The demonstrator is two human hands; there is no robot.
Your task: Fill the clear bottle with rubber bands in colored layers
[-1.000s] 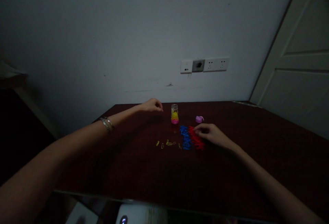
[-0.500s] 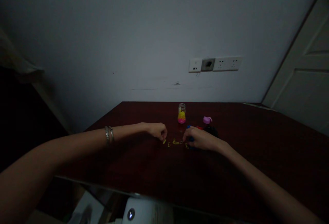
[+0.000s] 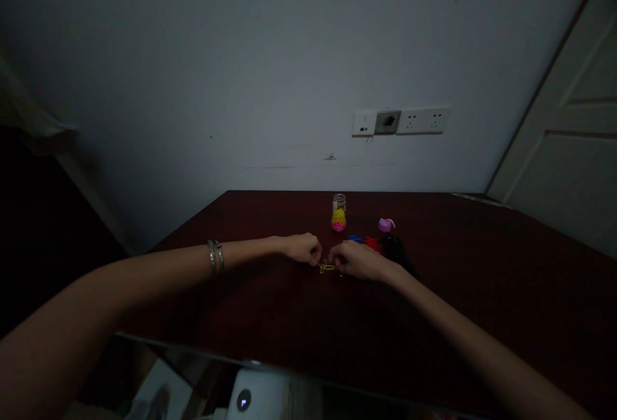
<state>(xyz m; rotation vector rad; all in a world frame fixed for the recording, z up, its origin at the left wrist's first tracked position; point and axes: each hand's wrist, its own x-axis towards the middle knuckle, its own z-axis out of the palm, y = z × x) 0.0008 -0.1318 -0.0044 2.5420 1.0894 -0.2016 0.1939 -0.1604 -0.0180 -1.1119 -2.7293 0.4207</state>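
Observation:
Small yellow rubber bands [image 3: 328, 267] lie bunched on the dark red table between my hands. From the left, my left hand [image 3: 304, 249] rests by them with curled fingers, its fingertips at the edge of the bunch. My right hand [image 3: 355, 259] is on the other side, fingers bent down and closed, close to the yellow bands. Whatever is under either set of fingertips is hidden. Just beyond my right hand lie blue pieces [image 3: 355, 238], red pieces [image 3: 371, 243] and a black heap [image 3: 394, 248], partly covered by the hand.
A small clear jar [image 3: 339, 213] with yellow and pink contents stands open behind my hands. To its right sits a purple cap [image 3: 386, 225]. Wall sockets [image 3: 422, 121] are above the table [image 3: 270, 304]; a white device [image 3: 255, 397] is below its front edge.
My left hand has moved right and my right hand has moved left, so the gap between them is narrower. The yellow bands, spread in a row before, are now bunched together.

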